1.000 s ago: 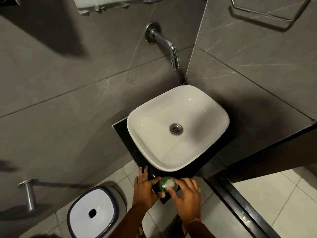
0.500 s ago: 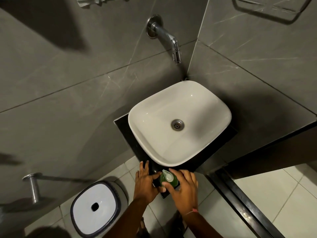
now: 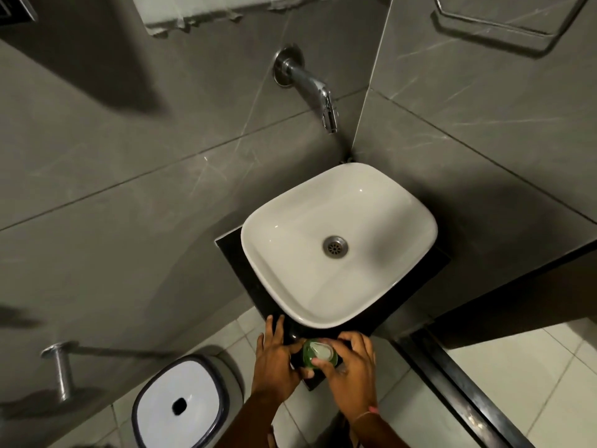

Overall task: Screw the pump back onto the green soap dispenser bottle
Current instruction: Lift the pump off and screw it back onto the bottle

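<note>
The green soap dispenser bottle stands on the near corner of the black counter, seen from straight above. Its pale translucent pump sits on top of it. My left hand holds the bottle's left side with thumb and fingers against it. My right hand wraps the pump from the right, fingertips pinching its head and collar. The bottle's lower body is hidden under both hands.
A white basin with a metal drain fills the counter just beyond the bottle. A chrome tap sticks out of the grey wall above it. A white-lidded bin stands on the floor at lower left, near a wall-mounted chrome peg.
The pump head has turned on the bottle; its spout points a different way than before. My right fingers shifted around the pump. The left hand keeps the same hold.
</note>
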`<action>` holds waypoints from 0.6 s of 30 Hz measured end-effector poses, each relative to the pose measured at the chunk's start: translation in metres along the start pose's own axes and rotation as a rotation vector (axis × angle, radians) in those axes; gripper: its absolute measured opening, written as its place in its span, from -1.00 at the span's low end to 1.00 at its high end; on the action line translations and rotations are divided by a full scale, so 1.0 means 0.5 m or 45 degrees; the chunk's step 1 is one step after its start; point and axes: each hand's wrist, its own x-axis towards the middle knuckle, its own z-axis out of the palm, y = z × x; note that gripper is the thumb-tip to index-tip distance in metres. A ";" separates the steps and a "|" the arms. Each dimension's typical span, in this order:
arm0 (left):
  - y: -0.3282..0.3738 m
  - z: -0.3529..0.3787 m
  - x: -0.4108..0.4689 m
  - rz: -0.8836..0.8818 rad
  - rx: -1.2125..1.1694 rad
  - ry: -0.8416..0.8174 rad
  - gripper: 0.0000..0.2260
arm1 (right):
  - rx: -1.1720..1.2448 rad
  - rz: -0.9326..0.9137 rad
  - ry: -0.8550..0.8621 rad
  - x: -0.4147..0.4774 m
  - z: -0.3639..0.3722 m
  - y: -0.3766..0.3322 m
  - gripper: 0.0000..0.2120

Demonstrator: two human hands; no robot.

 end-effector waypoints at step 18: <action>0.006 0.002 -0.007 -0.005 0.059 0.007 -0.48 | -0.048 0.063 -0.048 0.006 0.003 0.010 -0.71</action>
